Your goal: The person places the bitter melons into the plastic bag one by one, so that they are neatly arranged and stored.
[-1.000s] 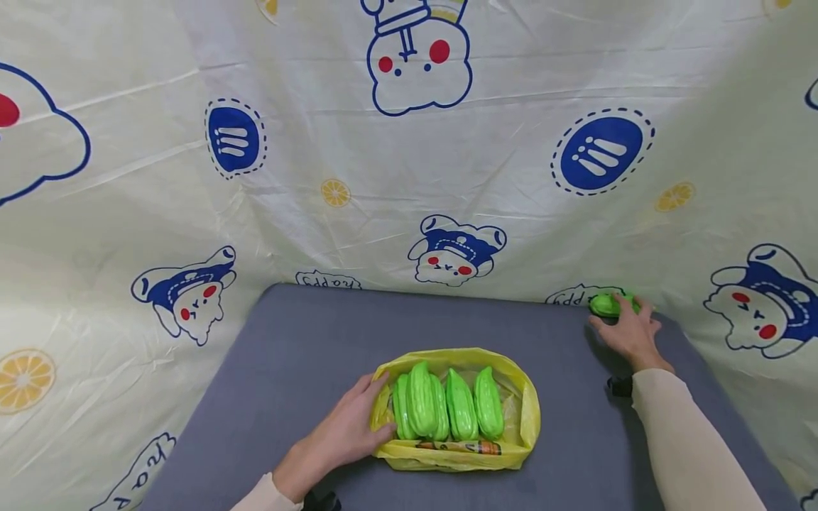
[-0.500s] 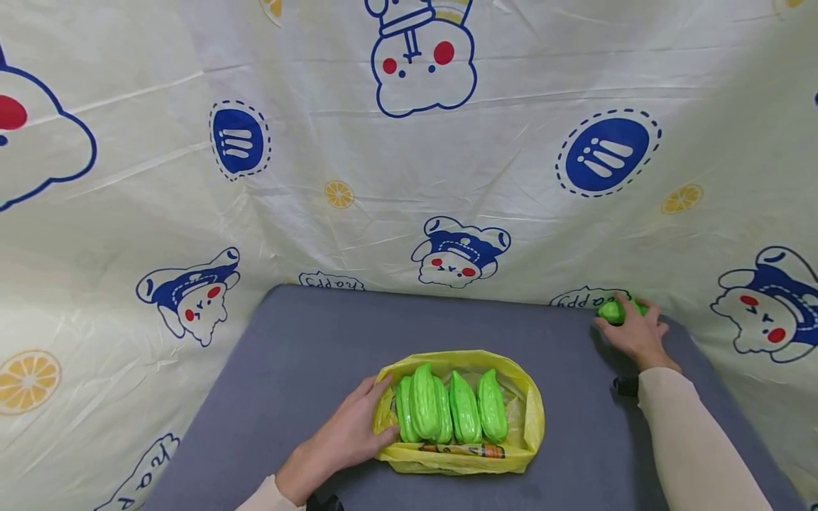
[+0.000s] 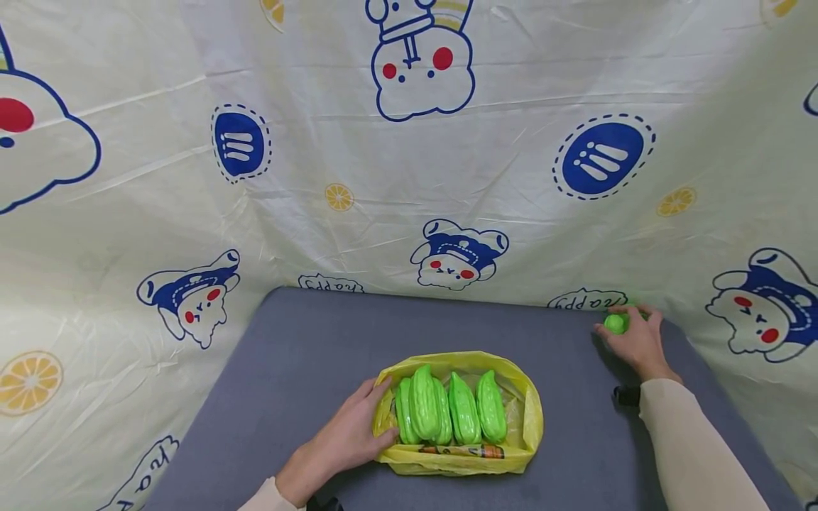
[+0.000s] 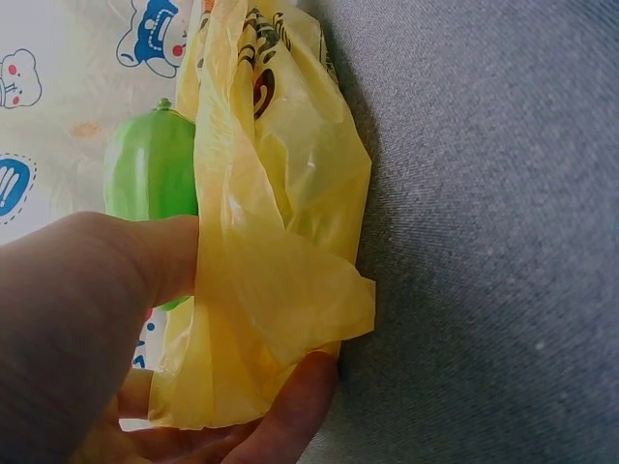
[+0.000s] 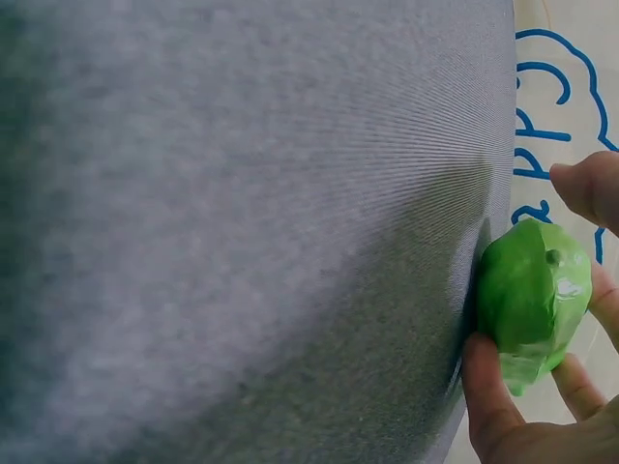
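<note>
A yellow plastic bag (image 3: 533,415) lies with its mouth spread upward, near the front of the table. Several bright green, ridged bitter melons (image 3: 463,408) lie side by side in it. My left hand (image 3: 348,429) grips the bag's left rim, thumb inside and fingers outside; in the left wrist view one melon (image 4: 150,164) shows behind the thumb. At the far right corner my right hand (image 3: 639,344) has its fingers curled round another bitter melon (image 5: 532,290), low at the table's back edge. Its thumb stands apart from the melon in the right wrist view.
The grey cloth-covered table (image 3: 319,348) ends at the back against a white printed curtain (image 3: 383,170), which also hangs at both sides. Dark print (image 4: 261,39) shows on the bag's outer side.
The melon under my right hand has turned from lying sideways to end-on, and that hand has shifted slightly right. My left hand stays on the bag.
</note>
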`<state>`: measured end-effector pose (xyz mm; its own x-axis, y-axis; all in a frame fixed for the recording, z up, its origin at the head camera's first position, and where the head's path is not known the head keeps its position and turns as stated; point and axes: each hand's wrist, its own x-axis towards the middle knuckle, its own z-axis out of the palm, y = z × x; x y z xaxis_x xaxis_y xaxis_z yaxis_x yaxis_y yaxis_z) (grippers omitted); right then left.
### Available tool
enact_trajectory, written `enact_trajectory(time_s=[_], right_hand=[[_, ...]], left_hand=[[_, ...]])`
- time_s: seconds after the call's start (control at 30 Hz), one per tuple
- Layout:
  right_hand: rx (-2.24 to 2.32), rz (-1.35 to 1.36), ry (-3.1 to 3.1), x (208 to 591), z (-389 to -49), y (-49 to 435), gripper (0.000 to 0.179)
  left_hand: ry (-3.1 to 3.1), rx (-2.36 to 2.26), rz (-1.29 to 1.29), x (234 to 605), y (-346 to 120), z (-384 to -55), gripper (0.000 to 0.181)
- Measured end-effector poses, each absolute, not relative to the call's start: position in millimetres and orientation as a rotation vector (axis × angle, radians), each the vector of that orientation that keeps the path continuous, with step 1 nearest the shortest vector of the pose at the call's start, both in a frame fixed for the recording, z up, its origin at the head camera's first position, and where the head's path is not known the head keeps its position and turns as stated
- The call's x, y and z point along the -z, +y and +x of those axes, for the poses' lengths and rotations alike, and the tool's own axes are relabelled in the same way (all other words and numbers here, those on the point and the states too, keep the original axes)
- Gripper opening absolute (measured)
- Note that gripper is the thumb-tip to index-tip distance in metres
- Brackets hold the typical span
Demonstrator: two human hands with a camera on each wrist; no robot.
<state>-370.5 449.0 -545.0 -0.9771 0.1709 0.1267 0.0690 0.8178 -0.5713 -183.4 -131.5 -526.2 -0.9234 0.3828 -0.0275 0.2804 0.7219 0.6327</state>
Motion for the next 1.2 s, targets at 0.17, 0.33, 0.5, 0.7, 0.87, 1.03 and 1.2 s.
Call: enact_trajectory(time_s=[0.17,0.33,0.5,0.7,0.87,1.03,1.2], right_hand=[[-0.869,-0.167,-2.793,545,-366,447,0.057],[-0.859,-0.123,-2.747,544,-360,443,0.049],[-0.862,-0.098,-2.724,540,-352,439,0.044],[-0.860,-0.078,-2.717,538,-342,437,0.042],[-0.868,-0.053,-2.711,536,-334,435,0.040],[-0.852,-0.023,-2.703,533,-329,431,0.037],[-0.839,-0.013,-2.707,530,-322,425,0.037]], left_hand=[[2.772,-0.973,0.542,526,-131,-183,0.089],[2.764,-0.979,0.540,526,-131,-183,0.090],[2.755,-0.991,0.536,526,-131,-183,0.090],[2.782,-0.971,0.537,528,-131,-182,0.091],[2.775,-0.971,0.537,528,-130,-182,0.092],[2.769,-0.974,0.539,528,-130,-180,0.092],[2.786,-0.972,0.555,527,-129,-180,0.092]])
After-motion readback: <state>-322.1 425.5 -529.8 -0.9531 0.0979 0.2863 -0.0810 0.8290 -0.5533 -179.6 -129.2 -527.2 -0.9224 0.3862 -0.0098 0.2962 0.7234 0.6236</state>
